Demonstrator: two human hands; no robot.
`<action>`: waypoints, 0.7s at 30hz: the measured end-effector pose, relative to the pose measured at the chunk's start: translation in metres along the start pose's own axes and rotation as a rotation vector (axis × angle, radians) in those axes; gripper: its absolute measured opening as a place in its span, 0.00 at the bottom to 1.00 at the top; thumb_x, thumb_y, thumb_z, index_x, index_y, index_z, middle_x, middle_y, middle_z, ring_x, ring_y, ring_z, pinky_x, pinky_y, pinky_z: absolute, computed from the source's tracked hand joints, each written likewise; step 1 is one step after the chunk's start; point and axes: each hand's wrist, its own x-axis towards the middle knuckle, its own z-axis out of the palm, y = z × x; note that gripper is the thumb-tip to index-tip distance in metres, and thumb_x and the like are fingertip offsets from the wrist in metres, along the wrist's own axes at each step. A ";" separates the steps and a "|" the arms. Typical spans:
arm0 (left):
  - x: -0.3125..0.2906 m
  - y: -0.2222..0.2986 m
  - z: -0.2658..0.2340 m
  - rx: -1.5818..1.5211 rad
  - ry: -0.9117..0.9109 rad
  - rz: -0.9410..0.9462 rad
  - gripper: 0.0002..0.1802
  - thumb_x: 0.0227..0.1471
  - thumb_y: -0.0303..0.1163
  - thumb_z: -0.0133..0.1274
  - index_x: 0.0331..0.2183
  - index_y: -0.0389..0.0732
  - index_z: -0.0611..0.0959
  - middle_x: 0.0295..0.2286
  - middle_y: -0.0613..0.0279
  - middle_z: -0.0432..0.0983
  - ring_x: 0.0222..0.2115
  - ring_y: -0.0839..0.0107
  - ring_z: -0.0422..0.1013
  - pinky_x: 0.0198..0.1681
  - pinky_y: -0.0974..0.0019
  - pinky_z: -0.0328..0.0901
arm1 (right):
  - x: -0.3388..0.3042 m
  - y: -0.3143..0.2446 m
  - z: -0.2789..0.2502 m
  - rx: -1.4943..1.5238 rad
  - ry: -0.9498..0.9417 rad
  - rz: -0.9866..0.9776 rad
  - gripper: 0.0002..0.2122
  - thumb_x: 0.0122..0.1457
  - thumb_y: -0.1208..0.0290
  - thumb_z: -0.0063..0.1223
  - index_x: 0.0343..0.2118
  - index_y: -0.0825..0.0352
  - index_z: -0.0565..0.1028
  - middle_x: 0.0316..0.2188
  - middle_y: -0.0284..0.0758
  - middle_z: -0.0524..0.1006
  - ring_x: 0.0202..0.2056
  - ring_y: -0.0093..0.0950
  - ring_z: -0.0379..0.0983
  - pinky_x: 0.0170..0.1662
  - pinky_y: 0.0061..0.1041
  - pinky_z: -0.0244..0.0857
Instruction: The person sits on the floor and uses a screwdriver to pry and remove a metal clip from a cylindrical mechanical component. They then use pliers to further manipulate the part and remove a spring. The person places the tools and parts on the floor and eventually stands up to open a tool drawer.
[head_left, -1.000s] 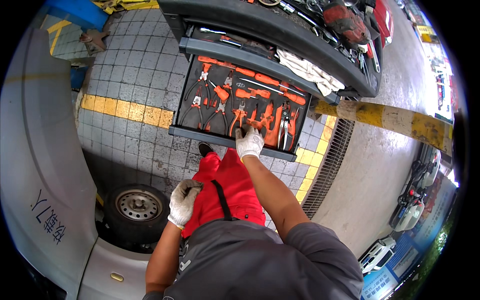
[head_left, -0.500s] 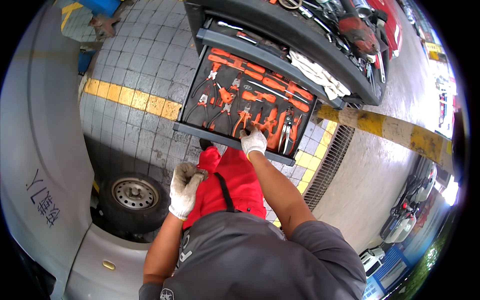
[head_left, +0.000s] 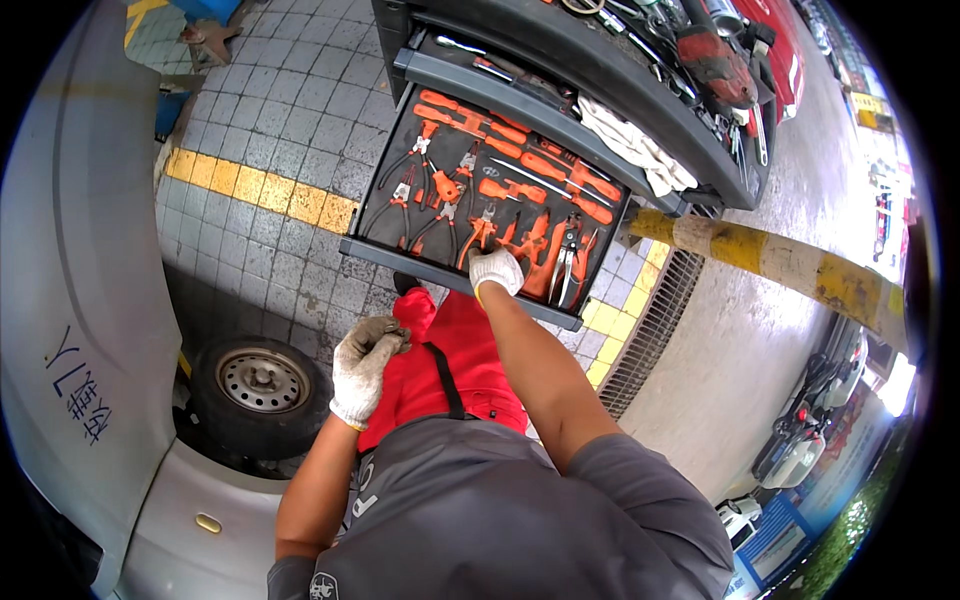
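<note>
My right hand (head_left: 497, 270), in a white knit glove, reaches over the front edge of the open tool drawer (head_left: 420, 268). Its bent fingers are down by the orange-handled pliers (head_left: 482, 229); whatever they grip is hidden under the glove. Just right of that hand lie a pair of pliers with bare metal jaws (head_left: 567, 250) and several orange tools. Apart from the drawer, my left hand (head_left: 360, 368) hovers above my red trousers in a soiled glove. Its fingers are curled together, and anything inside them cannot be made out.
Orange screwdrivers (head_left: 545, 170) fill the drawer's far side. Above it, a shallower drawer (head_left: 510, 80) stands partly pulled out, a white rag (head_left: 635, 150) over its edge. A wheel (head_left: 262, 382) and a silver car panel (head_left: 100, 250) are at left. A yellow-black bar (head_left: 770, 255) extends right.
My right hand has shifted slightly left and up along the drawer's front, closer to the orange-handled pliers. My left hand has stayed curled, nearly in place.
</note>
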 end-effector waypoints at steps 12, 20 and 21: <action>0.002 -0.004 -0.007 0.074 -0.039 -0.026 0.13 0.64 0.17 0.51 0.49 0.29 0.82 0.39 0.52 0.85 0.40 0.66 0.82 0.50 0.62 0.77 | 0.001 0.000 -0.027 0.112 -0.179 0.013 0.24 0.57 0.43 0.59 0.53 0.49 0.85 0.52 0.37 0.85 0.54 0.37 0.82 0.58 0.39 0.74; 0.000 0.001 -0.011 0.057 0.038 -0.029 0.13 0.65 0.19 0.53 0.50 0.30 0.82 0.38 0.51 0.85 0.39 0.66 0.83 0.49 0.60 0.79 | 0.025 0.049 -0.001 0.368 -0.177 -0.251 0.25 0.61 0.51 0.61 0.55 0.62 0.82 0.52 0.47 0.83 0.56 0.44 0.79 0.60 0.40 0.71; -0.001 0.001 -0.013 0.047 0.047 -0.037 0.12 0.66 0.19 0.52 0.50 0.29 0.82 0.38 0.51 0.85 0.39 0.65 0.83 0.49 0.60 0.79 | 0.023 0.050 0.003 0.334 -0.155 -0.261 0.26 0.61 0.51 0.61 0.57 0.63 0.81 0.53 0.48 0.83 0.56 0.46 0.79 0.60 0.40 0.71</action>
